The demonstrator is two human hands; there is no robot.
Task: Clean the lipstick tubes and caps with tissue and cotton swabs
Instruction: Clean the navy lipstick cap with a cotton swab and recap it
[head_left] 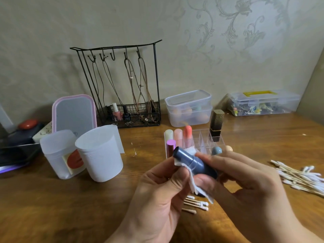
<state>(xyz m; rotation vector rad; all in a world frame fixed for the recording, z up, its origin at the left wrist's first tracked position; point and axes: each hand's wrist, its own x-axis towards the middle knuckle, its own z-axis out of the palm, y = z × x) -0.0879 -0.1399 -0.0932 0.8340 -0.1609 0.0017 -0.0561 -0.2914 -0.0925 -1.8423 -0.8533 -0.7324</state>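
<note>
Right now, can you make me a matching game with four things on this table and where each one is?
Things:
1. blue lipstick tube
2. black and gold lipstick
3. big pile of cotton swabs
4. nail polish bottles

Places:
A. in the black wire rack's basket
B. loose on the table at the right
C. held in both hands with a tissue
D. standing upright in the clear organizer

Pairs: 1-C, 2-D, 3-B, 4-A

Home dressing table, patterned wallpaper (236, 23), necklace rack (121, 81), vanity mirror (74, 113), lipstick organiser (201, 139)
</note>
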